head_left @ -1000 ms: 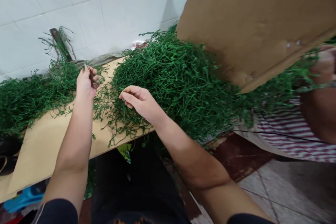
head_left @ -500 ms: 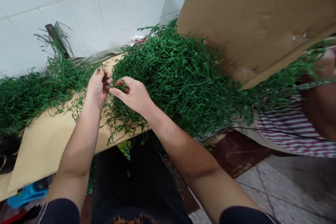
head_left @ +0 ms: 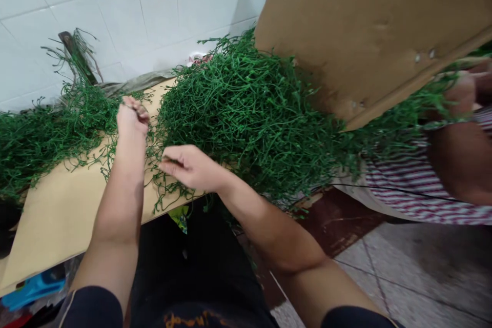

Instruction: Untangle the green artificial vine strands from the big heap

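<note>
My left hand (head_left: 131,119) is curled inward; I cannot tell how tightly, or whether it grips a stem. My right hand (head_left: 194,168) has thumb and fingertips slightly parted, with no visible hold. The green stems (head_left: 246,107) lie heaped beyond and right of my right fingers. Expect light, flexible, tangle-prone handling; pinch singly, mid-length. Cardboard (head_left: 365,36) hides part of the heap.
</note>
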Available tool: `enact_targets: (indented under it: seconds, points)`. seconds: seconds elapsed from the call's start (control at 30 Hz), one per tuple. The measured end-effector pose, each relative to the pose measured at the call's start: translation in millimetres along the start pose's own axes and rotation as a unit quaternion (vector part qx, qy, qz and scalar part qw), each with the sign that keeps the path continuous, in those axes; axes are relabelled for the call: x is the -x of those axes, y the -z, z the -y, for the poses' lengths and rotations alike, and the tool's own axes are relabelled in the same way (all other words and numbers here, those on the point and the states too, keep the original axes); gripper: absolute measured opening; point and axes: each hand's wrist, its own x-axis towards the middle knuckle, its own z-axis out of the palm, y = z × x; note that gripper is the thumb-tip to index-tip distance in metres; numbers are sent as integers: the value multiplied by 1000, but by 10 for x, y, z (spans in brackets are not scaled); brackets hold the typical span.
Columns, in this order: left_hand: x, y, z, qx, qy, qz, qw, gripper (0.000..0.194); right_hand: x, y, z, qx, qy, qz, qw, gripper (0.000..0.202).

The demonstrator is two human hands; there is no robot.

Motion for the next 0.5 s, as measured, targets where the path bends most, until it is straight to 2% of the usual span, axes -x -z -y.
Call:
enact_targets:
  seconds: [0.03, 0.1, 0.17, 0.23, 0.37, 0.5]
  points:
    - [-29, 13, -59, 14, -23, -23, 999, 41, 50, 21, 33, -24, 14, 10, 1000, 30]
    - [-45, 25, -127, 0, -79, -40, 996, 41, 105, 100, 47, -90, 8, -32, 995, 32]
    - [-21, 11, -108, -66, -87, -5, 994, 38, 104, 204, -9, -172, -36, -99, 979, 36]
    - [13, -19, -21, -125, -84, 36, 988, 35, 77, 296, -99, -241, -76, -133, 958, 41]
    - [49, -82, 158, -179, -72, 84, 978, 28, 65, 394, -219, -330, -96, -138, 929, 45]
    - [98, -125, 203, -182, -66, 104, 976, 26, 117, 453, -231, -363, -96, -130, 918, 44]
